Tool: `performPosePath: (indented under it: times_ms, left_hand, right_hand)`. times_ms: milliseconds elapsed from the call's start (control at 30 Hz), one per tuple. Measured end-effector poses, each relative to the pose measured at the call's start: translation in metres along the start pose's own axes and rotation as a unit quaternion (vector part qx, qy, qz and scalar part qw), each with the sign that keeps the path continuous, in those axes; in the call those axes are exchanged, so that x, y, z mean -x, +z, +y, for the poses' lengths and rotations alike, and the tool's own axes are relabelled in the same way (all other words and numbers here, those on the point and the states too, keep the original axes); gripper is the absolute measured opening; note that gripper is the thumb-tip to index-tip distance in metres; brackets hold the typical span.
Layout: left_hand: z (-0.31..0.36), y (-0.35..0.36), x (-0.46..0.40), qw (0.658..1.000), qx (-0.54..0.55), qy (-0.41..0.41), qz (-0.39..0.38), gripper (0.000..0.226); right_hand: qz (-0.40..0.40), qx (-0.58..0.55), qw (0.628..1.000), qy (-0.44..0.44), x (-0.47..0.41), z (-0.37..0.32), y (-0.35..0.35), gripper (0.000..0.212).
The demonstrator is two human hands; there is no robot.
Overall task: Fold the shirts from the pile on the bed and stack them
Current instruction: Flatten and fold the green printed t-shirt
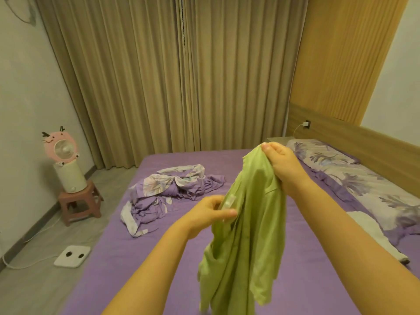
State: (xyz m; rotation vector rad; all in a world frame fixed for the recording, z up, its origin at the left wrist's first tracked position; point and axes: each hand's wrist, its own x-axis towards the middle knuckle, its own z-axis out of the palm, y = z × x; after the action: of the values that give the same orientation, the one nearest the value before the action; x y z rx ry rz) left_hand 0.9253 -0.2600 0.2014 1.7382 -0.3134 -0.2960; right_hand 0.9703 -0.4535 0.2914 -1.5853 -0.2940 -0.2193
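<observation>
Here, shirt: a green shirt (247,226) is hanging in the air at centre-right of the frame, above the purple bed (127,258), bunched and trailing toward the bottom edge.
Right hand: the right hand (283,165) is gripping the top of the shirt, holding it up at right of centre.
Left hand: the left hand (210,212) is pinching the shirt's left edge lower down, near mid-frame.
Bedding: a crumpled floral sheet (166,194) is lying left of centre; a floral pillow (327,156) is sitting at the right.
Floor: a pink fan (60,147) is standing on a stool (78,204) at the left; a white scale (72,256) is lying at lower left.
</observation>
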Motion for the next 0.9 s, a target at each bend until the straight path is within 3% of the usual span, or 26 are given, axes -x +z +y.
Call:
performPosePath:
  times_ms: [67, 167, 367, 600, 767, 900]
  left_hand:
    - [-0.024, -0.008, 0.012, 0.999, -0.019, -0.04, -0.01, 0.015]
    - [-0.038, -0.027, 0.03, 0.997, -0.008, -0.065, 0.038, 0.024]
    - [-0.008, -0.045, 0.037, 0.995, 0.029, -0.011, 0.091, 0.022]
    - [0.055, -0.038, 0.041, 0.998, 0.023, 0.039, -0.05, 0.032]
    - [0.082, -0.019, 0.036, 0.987, -0.079, 0.054, -0.127, 0.036]
    - [0.085, 0.004, 0.023, 0.964, -0.255, 0.061, -0.029, 0.036]
  right_hand:
    - [0.015, 0.029, 0.999, 0.009, -0.004, -0.002, -0.016, 0.026]
    - [-0.002, 0.096, 0.995, 0.016, -0.004, 0.005, -0.04, 0.025]
    - [0.078, 0.103, 0.991, 0.028, 0.005, 0.025, -0.077, 0.022]
    - [0.17, 0.09, 0.981, 0.031, 0.012, 0.034, -0.131, 0.031]
    - [0.188, 0.062, 0.98, 0.034, 0.006, 0.036, -0.163, 0.023]
    - [0.178, 0.05, 0.982, 0.036, -0.004, 0.039, -0.185, 0.021]
